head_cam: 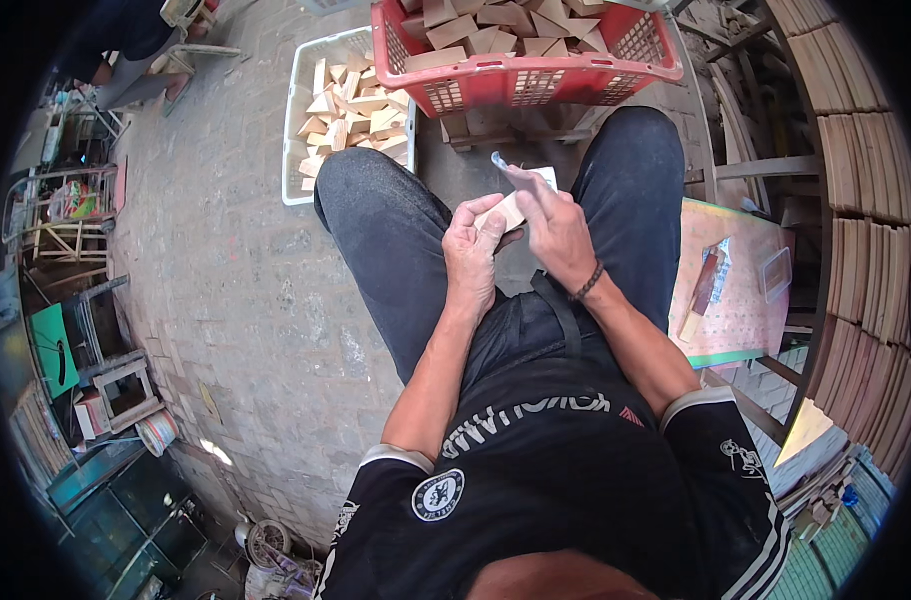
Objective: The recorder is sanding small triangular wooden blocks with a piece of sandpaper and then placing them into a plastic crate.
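Between my knees, my left hand (470, 244) grips a small pale wooden block (506, 212) with the thumb on its upper face. My right hand (559, 229) lies over the block's far end and pinches a thin bent sheet (500, 160), which looks like sandpaper with a printed pale backing. The sheet's curled edge stands up past the fingers. The right fingers hide part of the block, so I cannot tell how much of the sheet touches it.
Ahead stands a red plastic crate (500, 75) full of wooden blocks. A white crate (289, 142) of wooden wedges sits left of it. At right, a board (740, 315) carries a sandpaper-wrapped stick (703, 285); stacked wood strips (868, 172) lie beyond. Another person (137, 45) is far left.
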Demonstrator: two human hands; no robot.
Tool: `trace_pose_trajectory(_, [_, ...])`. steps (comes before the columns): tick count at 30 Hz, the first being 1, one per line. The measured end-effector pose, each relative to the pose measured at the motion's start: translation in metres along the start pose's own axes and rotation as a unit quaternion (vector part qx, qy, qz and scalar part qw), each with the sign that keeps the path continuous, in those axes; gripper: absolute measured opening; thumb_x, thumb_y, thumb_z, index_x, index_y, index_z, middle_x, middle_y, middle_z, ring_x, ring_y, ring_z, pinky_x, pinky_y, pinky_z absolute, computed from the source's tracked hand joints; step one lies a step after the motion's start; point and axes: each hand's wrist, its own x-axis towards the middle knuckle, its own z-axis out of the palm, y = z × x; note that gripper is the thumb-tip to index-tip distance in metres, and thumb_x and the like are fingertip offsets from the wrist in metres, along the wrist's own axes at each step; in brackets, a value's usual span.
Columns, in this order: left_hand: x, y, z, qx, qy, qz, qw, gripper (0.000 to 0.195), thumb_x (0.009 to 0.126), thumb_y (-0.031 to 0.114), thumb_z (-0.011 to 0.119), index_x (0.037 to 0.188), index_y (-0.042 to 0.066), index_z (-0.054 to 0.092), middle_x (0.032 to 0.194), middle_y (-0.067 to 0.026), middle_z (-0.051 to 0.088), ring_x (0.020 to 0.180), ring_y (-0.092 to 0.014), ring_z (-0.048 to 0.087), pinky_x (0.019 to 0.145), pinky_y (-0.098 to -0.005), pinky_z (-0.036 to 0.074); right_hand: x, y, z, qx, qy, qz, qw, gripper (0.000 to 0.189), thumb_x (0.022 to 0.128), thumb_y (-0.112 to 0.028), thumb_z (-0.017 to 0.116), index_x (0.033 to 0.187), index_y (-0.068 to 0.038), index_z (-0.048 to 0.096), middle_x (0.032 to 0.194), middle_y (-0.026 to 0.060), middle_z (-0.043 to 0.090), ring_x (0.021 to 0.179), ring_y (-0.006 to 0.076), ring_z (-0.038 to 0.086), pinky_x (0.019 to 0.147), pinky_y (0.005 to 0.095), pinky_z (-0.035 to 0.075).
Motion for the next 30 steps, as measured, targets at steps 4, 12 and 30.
trace_pose_trajectory(4, [0.002, 0.000, -0.003, -0.002, 0.015, 0.020, 1.000, 0.030, 0.101, 0.019, 0.068, 0.124, 0.001, 0.061, 0.115, -0.0072, 0.070, 0.104, -0.015, 0.068, 0.089, -0.0328, 0.060, -0.026, -0.015, 0.013, -0.179, 0.038, -0.284, 0.941, 0.033, 0.097, -0.008, 0.060, 0.130, -0.004, 0.064, 0.128, 0.0149, 0.068, 0.117, 0.0317, 0.066, 0.095, 0.0396, 0.046])
trace_pose_trajectory(12, [-0.001, 0.007, 0.008, -0.015, 0.056, 0.016, 0.998, 0.017, 0.102, 0.020, 0.067, 0.110, 0.005, 0.063, 0.095, -0.0012, 0.067, 0.079, -0.006, 0.063, 0.071, -0.0213, 0.054, -0.014, 0.005, 0.010, -0.065, 0.046, -0.130, 0.988, 0.030, 0.096, -0.011, 0.065, 0.124, -0.002, 0.066, 0.128, 0.0156, 0.069, 0.127, 0.0361, 0.059, 0.097, 0.0440, 0.044])
trace_pose_trajectory(30, [-0.003, 0.007, 0.007, -0.009, 0.026, 0.046, 0.999, 0.029, 0.099, 0.022, 0.072, 0.118, 0.003, 0.062, 0.106, -0.0043, 0.070, 0.093, -0.009, 0.066, 0.081, -0.0243, 0.054, -0.003, 0.003, 0.011, -0.040, 0.049, -0.150, 0.987, 0.033, 0.094, -0.003, 0.064, 0.126, 0.004, 0.063, 0.129, 0.0230, 0.065, 0.123, 0.0380, 0.062, 0.095, 0.0442, 0.051])
